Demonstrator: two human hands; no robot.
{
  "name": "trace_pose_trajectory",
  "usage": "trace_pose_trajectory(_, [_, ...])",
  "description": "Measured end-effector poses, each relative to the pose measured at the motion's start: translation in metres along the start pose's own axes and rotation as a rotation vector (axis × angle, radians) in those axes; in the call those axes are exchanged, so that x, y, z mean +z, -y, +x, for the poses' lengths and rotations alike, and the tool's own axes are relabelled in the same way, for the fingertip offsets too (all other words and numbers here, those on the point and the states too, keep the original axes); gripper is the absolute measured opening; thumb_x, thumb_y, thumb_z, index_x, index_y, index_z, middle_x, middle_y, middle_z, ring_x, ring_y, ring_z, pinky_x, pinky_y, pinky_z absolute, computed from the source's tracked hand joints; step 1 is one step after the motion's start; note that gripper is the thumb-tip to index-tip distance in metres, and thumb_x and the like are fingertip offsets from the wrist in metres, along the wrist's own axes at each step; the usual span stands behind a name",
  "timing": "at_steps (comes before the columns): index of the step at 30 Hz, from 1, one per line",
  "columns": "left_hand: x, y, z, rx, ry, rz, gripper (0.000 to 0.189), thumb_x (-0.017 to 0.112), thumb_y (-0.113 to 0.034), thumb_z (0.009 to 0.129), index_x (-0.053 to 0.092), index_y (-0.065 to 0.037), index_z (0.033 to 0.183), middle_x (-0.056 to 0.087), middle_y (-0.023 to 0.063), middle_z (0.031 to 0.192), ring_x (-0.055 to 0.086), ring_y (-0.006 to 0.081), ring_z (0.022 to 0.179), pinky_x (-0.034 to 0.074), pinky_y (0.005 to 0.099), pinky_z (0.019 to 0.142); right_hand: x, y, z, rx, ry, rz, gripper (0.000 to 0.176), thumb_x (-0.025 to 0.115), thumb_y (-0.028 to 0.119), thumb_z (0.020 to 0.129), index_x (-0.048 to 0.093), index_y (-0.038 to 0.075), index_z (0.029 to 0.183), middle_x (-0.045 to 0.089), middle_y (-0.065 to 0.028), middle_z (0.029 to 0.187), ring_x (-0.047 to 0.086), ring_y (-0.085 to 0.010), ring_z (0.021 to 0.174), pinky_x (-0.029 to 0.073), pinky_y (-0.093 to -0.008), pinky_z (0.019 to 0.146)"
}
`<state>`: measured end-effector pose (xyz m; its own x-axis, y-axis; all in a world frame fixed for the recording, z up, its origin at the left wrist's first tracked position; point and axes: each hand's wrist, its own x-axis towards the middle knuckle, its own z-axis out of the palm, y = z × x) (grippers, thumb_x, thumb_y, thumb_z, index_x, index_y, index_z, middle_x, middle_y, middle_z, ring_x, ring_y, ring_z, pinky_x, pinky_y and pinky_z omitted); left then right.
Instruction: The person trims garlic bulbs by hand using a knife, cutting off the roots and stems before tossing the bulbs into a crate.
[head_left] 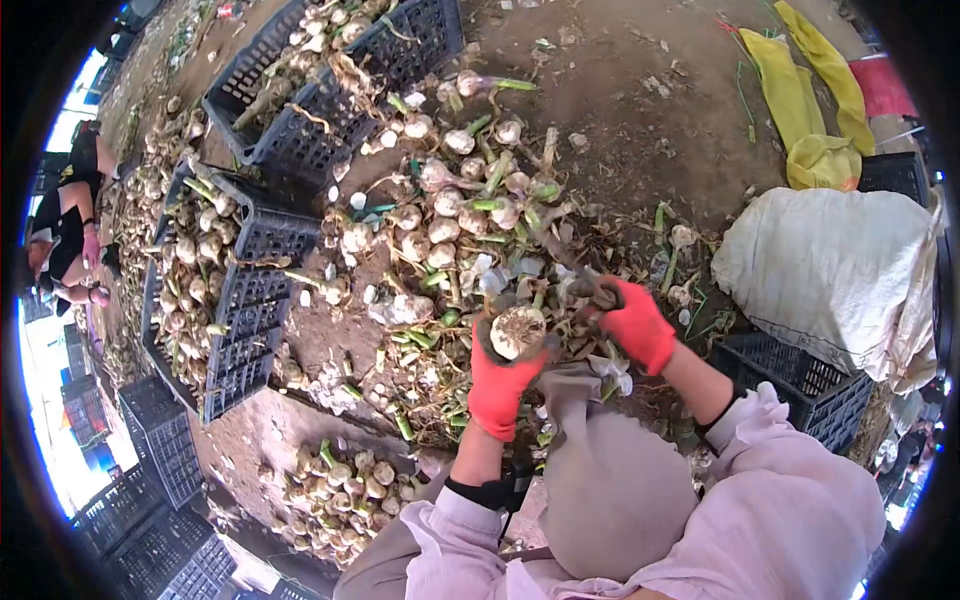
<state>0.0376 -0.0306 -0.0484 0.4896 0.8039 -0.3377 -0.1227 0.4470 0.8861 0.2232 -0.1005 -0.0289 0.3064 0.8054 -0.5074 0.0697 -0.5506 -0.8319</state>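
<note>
My left hand (pixel 502 378), in a red glove with dark grey palm and fingers, is closed around a garlic bulb (pixel 518 332). The bulb's root side faces up toward me. To its right, my right hand (pixel 635 322) wears a matching glove, its fingers curled closed. A dull, narrow, long shape runs up and left from those fingers, but I cannot make out what it is. Beyond both hands lies a loose heap of garlic bulbs (pixel 443 230) with cut green stems and dry leaves among them.
Two dark plastic crates, one upper left (pixel 400 50) and one at left (pixel 262 300), hold garlic. Another garlic pile (pixel 345 500) lies lower left. At right are a white sack (pixel 830 275), a dark crate (pixel 790 380) and yellow cloth (pixel 785 85). Another person (pixel 75 225) is at far left.
</note>
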Motion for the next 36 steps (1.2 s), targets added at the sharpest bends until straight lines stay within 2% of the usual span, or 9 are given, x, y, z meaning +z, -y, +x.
trace_pose_trajectory(3, [-0.009,-0.011,-0.011,-0.04,0.097,0.34,0.062,0.076,-0.001,0.065,0.043,-0.006,0.118,0.058,0.0058,0.102,0.058,0.0158,0.093,0.048,0.0301,0.081,-0.005,0.034,-0.016,-0.417,0.063,-0.556,0.033,0.062,0.021,0.068,0.061,0.006,0.097,0.064,-0.0114,0.084,0.063,-0.0291,0.08,0.049,-0.0383,0.072])
trace_pose_trajectory(7, [0.0,-0.002,-0.026,0.039,0.048,0.224,0.06,0.078,-0.009,0.066,0.044,-0.007,0.115,0.061,0.0064,0.099,0.061,0.0156,0.088,0.05,0.0289,0.076,0.008,0.039,-0.019,-0.59,0.165,-0.875,0.026,0.063,0.024,0.064,0.057,0.008,0.084,0.06,-0.0107,0.074,0.06,-0.0297,0.073,0.047,-0.0396,0.062])
trace_pose_trajectory(10, [-0.003,-0.01,-0.03,-0.012,0.046,0.278,0.059,0.078,-0.01,0.066,0.044,-0.006,0.115,0.062,0.0064,0.099,0.061,0.0159,0.088,0.05,0.0288,0.077,0.011,0.04,-0.02,-0.602,0.188,-0.997,0.041,0.065,0.022,0.059,0.061,0.008,0.097,0.059,-0.0072,0.073,0.06,-0.0266,0.07,0.047,-0.0388,0.061])
trace_pose_trajectory(17, [-0.008,0.012,-0.036,0.211,0.123,0.653,0.056,0.076,-0.008,0.067,0.045,-0.005,0.113,0.062,0.0067,0.099,0.061,0.0154,0.087,0.049,0.0283,0.077,0.004,0.031,-0.009,-0.571,0.195,-0.977,0.026,0.063,0.025,0.065,0.058,0.01,0.086,0.06,-0.009,0.078,0.061,-0.0283,0.073,0.047,-0.0397,0.062])
trace_pose_trajectory(21, [0.008,-0.021,-0.041,-0.256,-0.096,0.028,0.057,0.074,-0.003,0.065,0.044,-0.003,0.113,0.06,0.0085,0.097,0.06,0.0147,0.088,0.05,0.0284,0.076,-0.024,0.021,0.012,-0.32,0.108,-1.037,0.031,0.064,0.023,0.065,0.061,0.009,0.092,0.06,-0.0104,0.076,0.061,-0.0293,0.071,0.048,-0.0398,0.062])
trace_pose_trajectory(24, [0.008,-0.035,-0.048,0.05,0.084,0.203,0.065,0.075,0.0,0.063,0.041,-0.001,0.119,0.058,0.0074,0.098,0.058,0.0151,0.087,0.049,0.0285,0.076,-0.043,0.02,0.01,-0.157,-0.064,-0.771,0.033,0.065,0.023,0.065,0.062,0.008,0.094,0.06,-0.0117,0.076,0.06,-0.0306,0.071,0.048,-0.0397,0.065])
trace_pose_trajectory(27, [0.018,-0.028,-0.042,0.079,-0.027,0.115,0.081,0.077,0.001,0.065,0.03,-0.001,0.13,0.053,0.0087,0.107,0.056,0.0162,0.094,0.048,0.0296,0.079,-0.017,0.033,-0.025,-0.279,0.045,-0.583,0.034,0.065,0.021,0.064,0.061,0.007,0.095,0.06,-0.0122,0.078,0.06,-0.0307,0.074,0.048,-0.0393,0.066])
trace_pose_trajectory(28, [0.021,-0.028,-0.043,-0.149,-0.056,-0.09,0.082,0.076,0.001,0.065,0.029,-0.001,0.131,0.05,0.0111,0.114,0.054,0.0174,0.1,0.047,0.0311,0.084,-0.008,0.039,-0.031,-0.357,0.126,-0.572,0.035,0.065,0.021,0.064,0.06,0.007,0.096,0.06,-0.0122,0.078,0.061,-0.0304,0.075,0.048,-0.0391,0.067])
trace_pose_trajectory(36, [0.013,-0.005,-0.04,0.298,-0.186,0.766,0.085,0.082,-0.015,0.06,0.033,0.002,0.128,0.053,0.0151,0.108,0.057,0.0255,0.097,0.047,0.0348,0.083,0.012,0.048,-0.036,-0.463,0.165,-0.866,0.027,0.061,0.024,0.067,0.054,0.007,0.086,0.058,-0.0122,0.075,0.06,-0.0311,0.072,0.047,-0.041,0.062])
